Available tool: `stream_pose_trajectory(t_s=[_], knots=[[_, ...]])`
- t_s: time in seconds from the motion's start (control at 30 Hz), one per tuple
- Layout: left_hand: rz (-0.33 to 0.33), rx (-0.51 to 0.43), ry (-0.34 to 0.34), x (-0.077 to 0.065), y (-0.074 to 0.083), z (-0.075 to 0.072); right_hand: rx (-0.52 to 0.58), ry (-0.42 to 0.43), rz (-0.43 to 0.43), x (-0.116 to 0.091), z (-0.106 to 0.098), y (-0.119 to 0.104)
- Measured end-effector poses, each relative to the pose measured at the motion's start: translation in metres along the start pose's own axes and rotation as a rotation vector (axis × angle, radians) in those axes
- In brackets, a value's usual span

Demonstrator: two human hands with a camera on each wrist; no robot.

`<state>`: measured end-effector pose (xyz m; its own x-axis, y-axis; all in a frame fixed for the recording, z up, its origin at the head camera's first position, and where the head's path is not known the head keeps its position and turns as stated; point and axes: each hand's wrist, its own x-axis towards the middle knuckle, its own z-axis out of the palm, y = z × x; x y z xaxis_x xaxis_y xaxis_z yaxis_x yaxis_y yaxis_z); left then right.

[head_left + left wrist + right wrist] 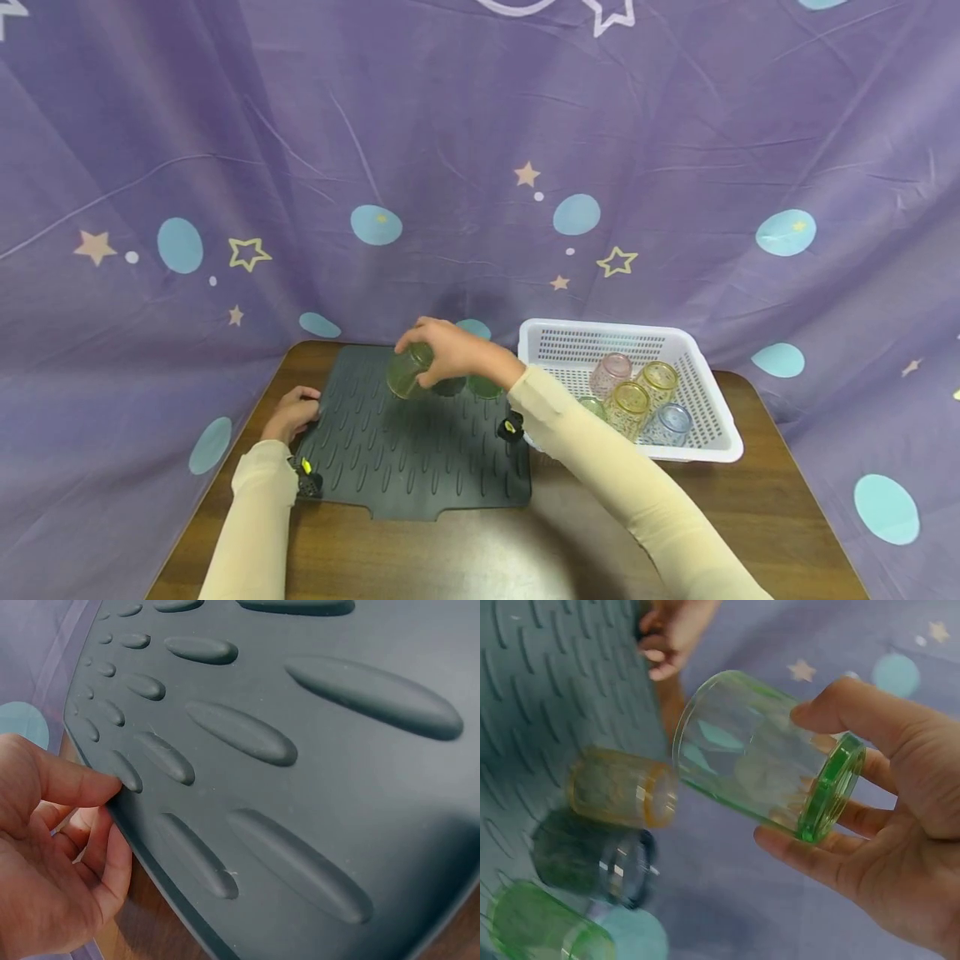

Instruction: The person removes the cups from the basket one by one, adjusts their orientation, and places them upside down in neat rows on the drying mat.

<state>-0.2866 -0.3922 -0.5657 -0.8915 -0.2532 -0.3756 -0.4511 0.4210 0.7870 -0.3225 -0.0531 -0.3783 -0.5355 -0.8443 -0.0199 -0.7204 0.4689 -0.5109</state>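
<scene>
My right hand (pixel 450 350) grips a clear green glass (pixel 742 750) around its thick base, above the far part of a dark grey drying mat (pixel 420 450). The glass's mouth points toward the mat, at a tilt. Below and beside it, a yellow glass (pixel 619 787), a dark bluish glass (pixel 585 855) and another green glass (pixel 540 922) stand upside down on the mat. At the mat's left edge, my left hand (pixel 60 840) pinches the rim, thumb on top and fingers curled beneath.
A white perforated basket (pixel 708 400) stands right of the mat. Inside are several upturned glasses: pink (pixel 611 373), yellow (pixel 628 408), blue (pixel 670 425) and green. Both rest on a wooden table (pixel 390 558), with a purple patterned curtain (pixel 465 167) close behind.
</scene>
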Motion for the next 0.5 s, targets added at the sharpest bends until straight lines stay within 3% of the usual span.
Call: stream_pose_trajectory(t_s=[0.5], knots=[[0.002, 0.020, 0.029, -0.005, 0.003, 0.003, -0.201, -0.059, 0.112, 0.029, 0.071, 0.004]])
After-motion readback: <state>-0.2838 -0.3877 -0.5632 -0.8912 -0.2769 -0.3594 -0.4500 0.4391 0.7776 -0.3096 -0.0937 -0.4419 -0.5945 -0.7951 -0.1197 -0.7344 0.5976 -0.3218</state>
